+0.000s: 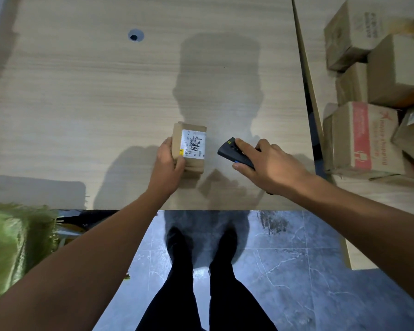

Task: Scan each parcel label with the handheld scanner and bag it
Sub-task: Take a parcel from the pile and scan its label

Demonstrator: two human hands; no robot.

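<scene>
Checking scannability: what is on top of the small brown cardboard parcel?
A white label with black writing faces up on the small brown cardboard parcel. The left hand grips its left side, thumb hiding the top's near corner.

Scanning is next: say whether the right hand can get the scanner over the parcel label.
Likely yes: the right hand holds the scanner beside the parcel, whose label faces up; the left hand grips only its side.

Pale wood-grain table (81, 91) with round cable grommet (135, 35). Matching second table (311, 32) adjoins at right. Glossy grey marbled floor tiles (296, 271). Lighting from behind; shadows fall forward.
</scene>
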